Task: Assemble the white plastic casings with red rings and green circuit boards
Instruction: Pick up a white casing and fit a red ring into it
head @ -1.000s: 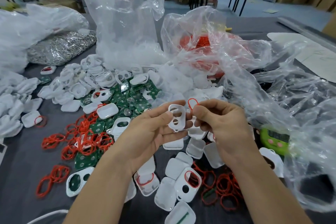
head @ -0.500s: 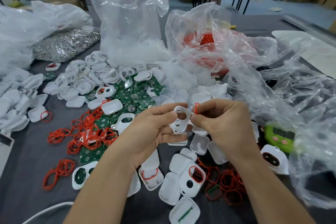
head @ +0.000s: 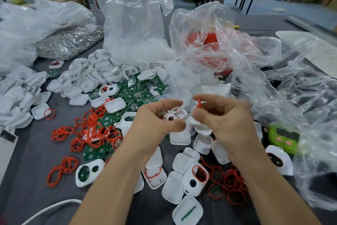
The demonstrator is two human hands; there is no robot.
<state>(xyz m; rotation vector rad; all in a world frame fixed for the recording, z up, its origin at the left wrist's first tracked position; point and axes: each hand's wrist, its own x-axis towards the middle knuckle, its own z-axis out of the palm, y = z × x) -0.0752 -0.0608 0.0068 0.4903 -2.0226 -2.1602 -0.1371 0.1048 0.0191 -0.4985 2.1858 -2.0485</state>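
Casing [head: 175, 115] pinched in left hand [head: 156, 124], holes facing up — right hand [head: 224, 120] pinches red ring [head: 199, 103] just right of it, not yet seated.

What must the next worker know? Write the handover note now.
Left hand grips a white casing. Right hand pinches a red ring in its fingers beside the casing, not yet seated.
Loose rings lie left of the arms, with more by the right forearm. Boards are heaped behind the hands, and spare casings lie further left.
Done: a ringed casing lies between the forearms, and a boarded casing lies left of them.
Left: seat this ring, add a board, then work through the piles.
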